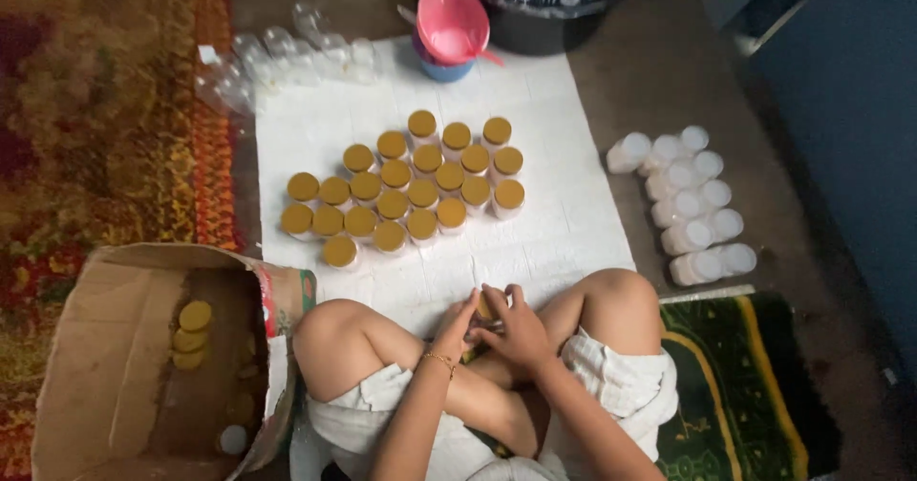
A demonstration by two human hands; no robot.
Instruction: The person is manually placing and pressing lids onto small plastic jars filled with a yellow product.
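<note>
Both hands meet over the crossed legs at the near edge of the white sheet: the left hand and right hand are closed around a small jar with a gold lid, fingers curled tight on it — this looks like the capping step, the lid being twisted on. Next it likely needs setting upright beside the block of capped jars mid-sheet — spare lids lie in the cardboard box, uncapped white jars off the right edge.

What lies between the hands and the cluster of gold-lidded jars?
Head view: only a bare strip of white mat separates the hands from the gold-lidded jars.
</note>
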